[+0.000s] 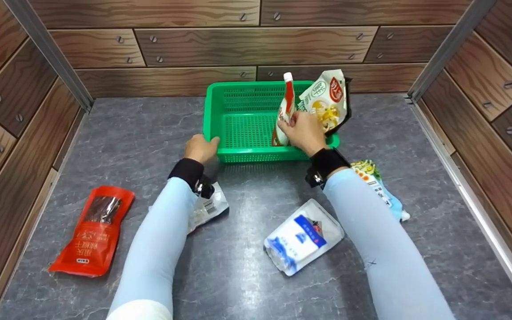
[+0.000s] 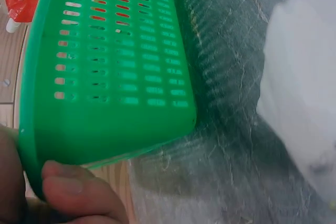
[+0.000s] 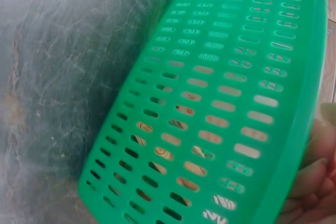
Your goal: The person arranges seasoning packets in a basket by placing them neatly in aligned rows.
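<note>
My left hand [image 1: 201,148] grips the front left corner of a green plastic basket [image 1: 260,150], its thumb on the rim in the left wrist view. Inside the basket, toward the right, a red and white pouch with a white cap [image 1: 288,95] stands nearly upright. My right hand [image 1: 308,132] reaches over the front rim and pinches this capped pouch at its right side. Behind that hand a larger white food bag with a red logo [image 1: 328,100] leans against the basket's right end. In the right wrist view the basket wall hides most of the fingers [image 3: 310,177].
A red pouch [image 1: 94,235] lies at the left. The left forearm partly covers a silvery pouch [image 1: 211,206]. A white and blue pouch [image 1: 302,238] lies at front centre, and a light blue spouted pouch [image 1: 387,195] beside the right forearm. Wood-patterned walls [image 1: 256,46] enclose the grey surface.
</note>
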Demonstrator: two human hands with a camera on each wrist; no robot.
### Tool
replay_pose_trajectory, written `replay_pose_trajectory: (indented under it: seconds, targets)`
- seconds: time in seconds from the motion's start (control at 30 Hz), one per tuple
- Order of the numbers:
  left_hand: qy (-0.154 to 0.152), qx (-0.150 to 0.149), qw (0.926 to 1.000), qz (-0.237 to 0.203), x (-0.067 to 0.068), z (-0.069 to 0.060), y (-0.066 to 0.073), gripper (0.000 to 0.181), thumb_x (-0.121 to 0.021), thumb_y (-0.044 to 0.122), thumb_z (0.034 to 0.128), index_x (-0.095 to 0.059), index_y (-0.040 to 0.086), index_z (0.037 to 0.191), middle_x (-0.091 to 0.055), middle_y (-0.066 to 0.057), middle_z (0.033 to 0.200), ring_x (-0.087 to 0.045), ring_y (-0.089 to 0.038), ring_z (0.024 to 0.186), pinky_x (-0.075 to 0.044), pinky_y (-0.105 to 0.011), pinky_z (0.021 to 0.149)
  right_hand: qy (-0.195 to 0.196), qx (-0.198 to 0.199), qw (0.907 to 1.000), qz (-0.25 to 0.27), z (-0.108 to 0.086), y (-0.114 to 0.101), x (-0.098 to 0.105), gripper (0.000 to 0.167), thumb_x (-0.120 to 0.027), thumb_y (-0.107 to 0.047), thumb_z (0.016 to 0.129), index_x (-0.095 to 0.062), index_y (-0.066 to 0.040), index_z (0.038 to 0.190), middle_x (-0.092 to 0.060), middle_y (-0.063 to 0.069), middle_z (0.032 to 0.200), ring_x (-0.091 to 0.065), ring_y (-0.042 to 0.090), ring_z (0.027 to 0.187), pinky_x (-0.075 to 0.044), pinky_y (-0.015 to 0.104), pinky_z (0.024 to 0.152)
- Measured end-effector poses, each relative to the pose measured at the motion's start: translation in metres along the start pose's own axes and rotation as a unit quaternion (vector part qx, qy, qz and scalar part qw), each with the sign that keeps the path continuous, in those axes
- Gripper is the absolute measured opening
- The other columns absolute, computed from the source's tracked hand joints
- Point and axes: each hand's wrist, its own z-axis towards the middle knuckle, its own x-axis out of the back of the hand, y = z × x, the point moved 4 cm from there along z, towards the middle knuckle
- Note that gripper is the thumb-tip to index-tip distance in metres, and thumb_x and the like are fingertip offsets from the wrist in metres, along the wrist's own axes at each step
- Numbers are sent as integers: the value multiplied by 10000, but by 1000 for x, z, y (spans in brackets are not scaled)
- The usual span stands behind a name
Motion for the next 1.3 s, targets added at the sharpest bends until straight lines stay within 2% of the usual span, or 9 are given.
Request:
replay_pose_trajectory:
  seconds: [0.1,0.2,0.43,0.63,0.77,0.87,1.07,1.13,1.3]
  targets:
    - [-159,-32,9999,7,4,-3,-2,632,-442,456,991,-494,-101,1287,-546,-279,1253,-533,-389,1147,-440,-460,940,-101,72,9996,256,-4,0,-1,388,-648,-428,898,-501,-134,691,-439,5,610,-430,207,576,-296,311,552]
    - [-214,-59,9997,51,11,-8,-4,675,-425,509,984,-495,-97,1274,-548,-279,1237,-541,-389,1127,-444,-455,932,-203,106,9992,342,-8,0,1,395,-649,-471,886,-520,-136,721,-459,5,632,-430,196,582,-296,309,549]
    - [-270,-538,9982,67,30,-30,-4,536,-427,489,991,-532,-29,1084,-575,-197,1081,-542,-332,994,-430,-440,895,-133,286,9984,473,-31,-1,24,411,-656,-473,883,-537,-114,724,-514,20,652,-450,193,578,-336,309,564]
    - [-109,-1074,9941,-45,44,-58,-8,432,-468,454,989,-534,28,964,-547,-108,905,-521,-273,849,-426,-388,777,23,565,9931,1026,-71,1,49,336,-693,-390,880,-587,-105,736,-569,9,630,-509,170,549,-421,292,529]
    - [184,-1457,9890,-142,55,-82,-18,363,-515,396,983,-552,41,917,-526,-66,807,-501,-242,762,-401,-354,697,-294,532,9830,1730,-107,9,58,290,-677,-349,898,-595,-103,769,-571,25,606,-515,181,483,-437,272,448]
    - [275,-1642,9857,-265,60,-102,-27,319,-535,344,985,-559,36,908,-504,-51,756,-467,-218,698,-388,-336,647,-529,263,9732,2221,-134,19,66,255,-662,-289,919,-596,-77,793,-585,70,602,-514,180,443,-440,276,407]
    - [316,-1897,9802,-476,61,-143,-47,286,-559,331,980,-575,60,892,-503,-34,691,-451,-174,598,-386,-295,569,-390,-345,9527,2993,-179,29,92,196,-618,-158,952,-596,9,852,-583,188,652,-519,192,489,-462,273,462]
    - [381,-1901,9797,-513,61,-155,-55,267,-579,324,971,-584,71,883,-513,-30,676,-461,-167,577,-387,-279,552,-403,-236,9556,2909,-188,26,98,176,-607,-128,955,-590,23,865,-581,177,670,-528,205,514,-458,267,486]
    - [382,-1598,9836,-748,51,-178,-71,203,-612,261,956,-595,69,890,-535,-31,683,-467,-156,573,-391,-256,543,-455,31,9782,2026,-198,42,101,134,-654,-171,929,-617,-52,879,-606,28,727,-567,160,599,-458,244,543]
